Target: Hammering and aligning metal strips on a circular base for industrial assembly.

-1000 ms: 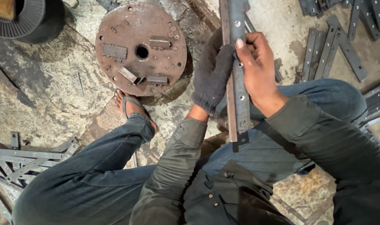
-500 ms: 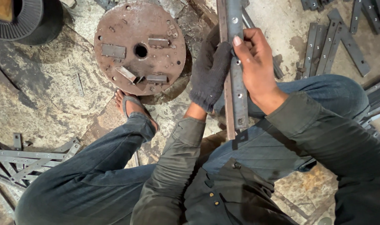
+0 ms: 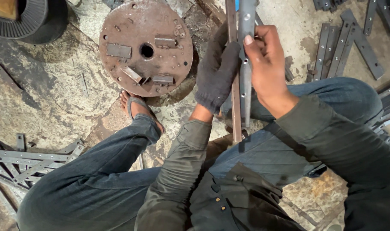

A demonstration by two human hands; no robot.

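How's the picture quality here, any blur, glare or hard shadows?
Head view: sharp overall, light soft and even; a dull sheen runs along the grey metal strip held by the right hand; the gloved left hand shows little detail; dark shadow sits under the legs.

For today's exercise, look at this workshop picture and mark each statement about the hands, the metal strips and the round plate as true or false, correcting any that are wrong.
1. The left hand wears a dark glove. True.
2. The right hand is gloved too. False: it is bare, its fingers wrapped round a grey metal strip.
3. Both hands hold long metal strips upright, side by side. True: a rusty strip stands beside the grey one.
4. The rusty round plate rests on the person's lap. False: it lies on the floor, beyond the sandalled foot.
5. More flat metal bars lie on the floor at upper right. True.
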